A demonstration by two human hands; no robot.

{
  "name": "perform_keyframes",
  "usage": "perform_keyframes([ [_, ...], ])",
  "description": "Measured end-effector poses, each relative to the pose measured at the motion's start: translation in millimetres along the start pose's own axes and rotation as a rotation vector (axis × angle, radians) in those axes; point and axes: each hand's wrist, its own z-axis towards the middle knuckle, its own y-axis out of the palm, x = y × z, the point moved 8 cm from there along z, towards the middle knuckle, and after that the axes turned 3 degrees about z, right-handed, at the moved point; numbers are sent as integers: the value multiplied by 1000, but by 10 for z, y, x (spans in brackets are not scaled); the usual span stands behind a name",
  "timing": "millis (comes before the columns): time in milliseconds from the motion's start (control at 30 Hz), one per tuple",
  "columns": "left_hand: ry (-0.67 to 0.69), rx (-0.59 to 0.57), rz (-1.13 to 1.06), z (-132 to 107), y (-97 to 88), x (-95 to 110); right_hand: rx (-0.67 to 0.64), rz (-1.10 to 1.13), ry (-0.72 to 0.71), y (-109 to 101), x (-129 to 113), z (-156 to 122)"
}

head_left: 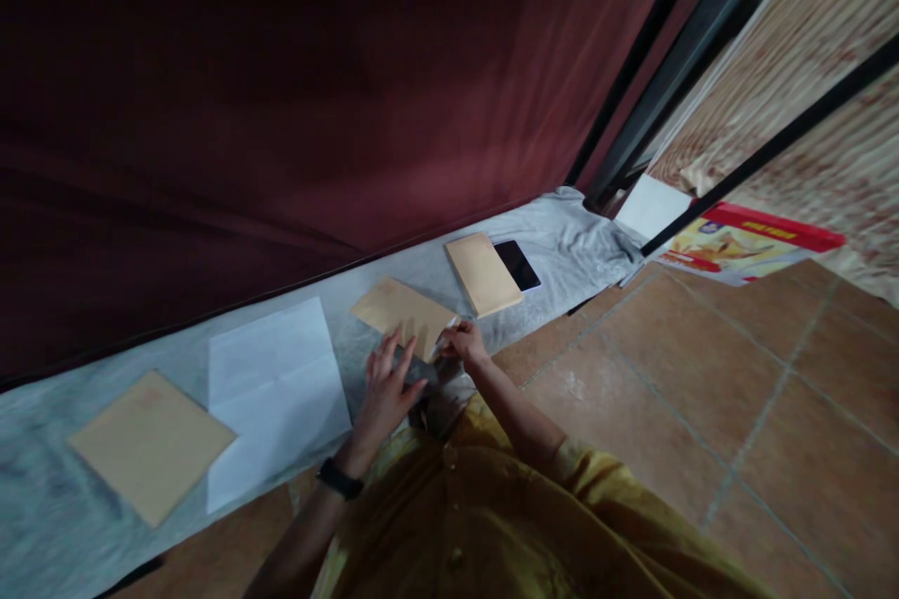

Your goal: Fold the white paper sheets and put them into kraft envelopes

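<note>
A brown paper envelope (404, 307) lies slantwise on the cloth-covered bench in front of me. My left hand (388, 382) has its fingers spread over the envelope's near edge, beside a dark grey patch I cannot identify. At the envelope's right end, the fingers of my right hand (462, 343) are closed. A small white sliver shows next to those fingers, but what they pinch is too small to make out. Further right, a stack of brown envelopes (484, 273) partly covers a black-screened phone (518, 265).
To the left, a creased white paper sheet (277, 393) lies under the corner of another brown envelope (153, 447). A grey cloth (582, 239) covers the narrow bench. Behind it hangs a dark red curtain (421, 112). Black poles and a printed red-yellow box (744, 243) stand right, above tiled floor.
</note>
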Motion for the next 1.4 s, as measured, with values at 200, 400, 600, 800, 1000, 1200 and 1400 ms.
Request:
perform_keyframes([
  [200,-133,76,-159,25,161,65,96,84,81,55,124,-133],
  [400,-174,149,-174,23,209,-13,56,89,87,133,171,-208],
  [600,-80,142,37,-28,179,19,-2,10,115,143,214,-243],
  [800,0,52,180,-36,177,80,-65,-99,116,69,227,-225],
  [1000,28,4,232,-66,195,50,-126,-275,71,-96,256,-296],
  [1200,10,-15,230,-94,176,20,-92,-651,-507,-229,-194,-449],
  [1400,-7,27,188,-166,163,53,-384,-830,-862,-50,-220,-519],
])
